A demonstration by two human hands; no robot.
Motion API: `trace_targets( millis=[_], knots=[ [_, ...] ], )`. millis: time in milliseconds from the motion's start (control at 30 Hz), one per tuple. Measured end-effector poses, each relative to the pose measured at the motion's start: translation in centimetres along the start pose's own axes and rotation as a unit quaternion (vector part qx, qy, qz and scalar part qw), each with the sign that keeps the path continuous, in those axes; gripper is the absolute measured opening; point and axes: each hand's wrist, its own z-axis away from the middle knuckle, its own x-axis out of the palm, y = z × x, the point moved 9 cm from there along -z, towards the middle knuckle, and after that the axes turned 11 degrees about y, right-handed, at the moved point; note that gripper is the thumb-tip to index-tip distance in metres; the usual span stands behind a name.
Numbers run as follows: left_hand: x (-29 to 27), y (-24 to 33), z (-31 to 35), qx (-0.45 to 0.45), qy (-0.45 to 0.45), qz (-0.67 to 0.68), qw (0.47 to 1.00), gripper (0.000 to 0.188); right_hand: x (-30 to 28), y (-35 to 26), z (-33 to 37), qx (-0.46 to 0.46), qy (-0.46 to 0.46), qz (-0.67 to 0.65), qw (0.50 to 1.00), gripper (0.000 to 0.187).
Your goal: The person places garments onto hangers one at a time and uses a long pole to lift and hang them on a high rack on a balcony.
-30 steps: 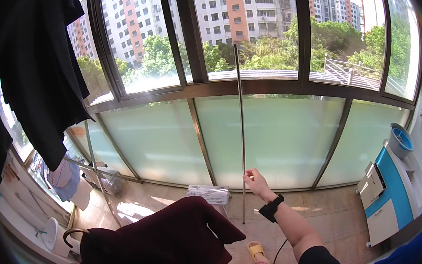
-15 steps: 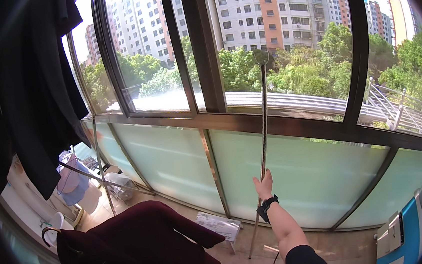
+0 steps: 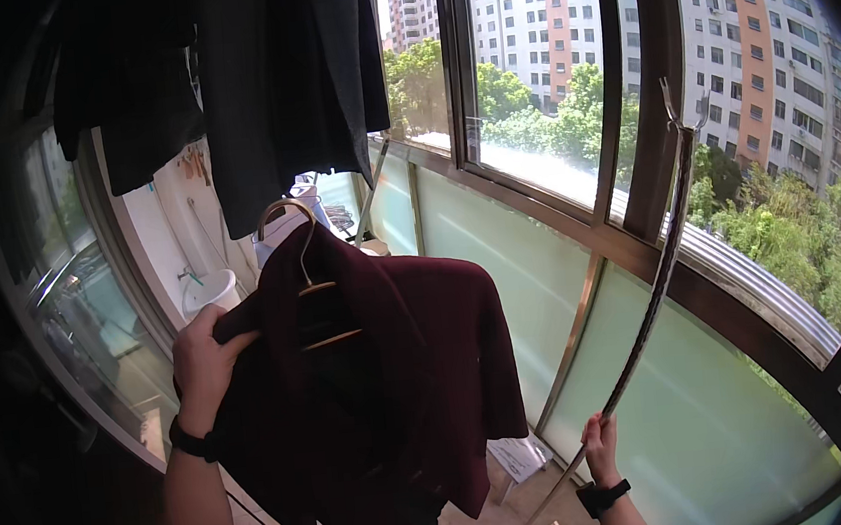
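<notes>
Setting: an enclosed balcony, bounded by a dark-framed window wall with frosted glass panels below the sill. Tall apartment blocks and green trees are seen through the clear panes. A small white basin is fixed to the wall at lower left. Dark garments are hung overhead at upper left.

Item 1: maroon garment. Deep wine-red, matte cloth, with a short sleeve spread to the right and the hem hanging in loose folds. It is carried on a wooden hanger whose curved hook stands above the collar. The garment is held up in the lower centre of the view, in front of the frosted panels and below the dark garments, which are not touched by it.

Item 2: metal pole. Long, thin and silver-grey, ending in a forked tip near the top of the window frame. It is slanted from lower centre up to the right.

Left hand: closed on the left shoulder of the maroon garment, with the fingers curled round the cloth beside the hanger. A dark band is worn on the wrist.

Right hand: closed round the lower part of the metal pole, well apart from the garment. A dark watch is worn on the wrist.
</notes>
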Motion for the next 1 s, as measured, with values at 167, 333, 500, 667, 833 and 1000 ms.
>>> trace_targets(
  millis=[167, 333, 500, 667, 833, 1000],
  knots=[
    [-2.2, -0.6, -1.3, 0.011, 0.011, -0.049, 0.999, 0.036, 8.9, -1.7, 12.4, 0.018, -0.189, 0.007, 0.982, 0.011],
    [-2.3, 0.5, -1.5, 0.033, 0.017, -0.038, 0.999, 0.038, 10.2, -3.5, 17.7, 0.011, -0.214, 0.073, 0.974, 0.016],
    [-2.6, 0.6, -1.8, 0.036, 0.018, -0.035, 0.999, 0.036, 10.8, -5.5, 19.5, 0.009, -0.223, 0.067, 0.973, 0.014],
    [-2.8, 0.6, -1.9, 0.034, 0.007, -0.03, 0.999, 0.035, 11.0, -5.1, 20.2, 0.016, -0.213, 0.082, 0.974, 0.014],
    [-3.7, 0.7, -2.3, 0.049, 0.018, -0.046, 0.998, 0.035, 12.0, -4.6, 20.0, 0.003, -0.191, 0.104, 0.976, 0.016],
    [-4.2, 0.5, -2.8, 0.048, 0.019, -0.035, 0.998, 0.035, 13.6, -5.6, 19.3, 0.004, -0.157, 0.066, 0.985, 0.013]
  ],
)
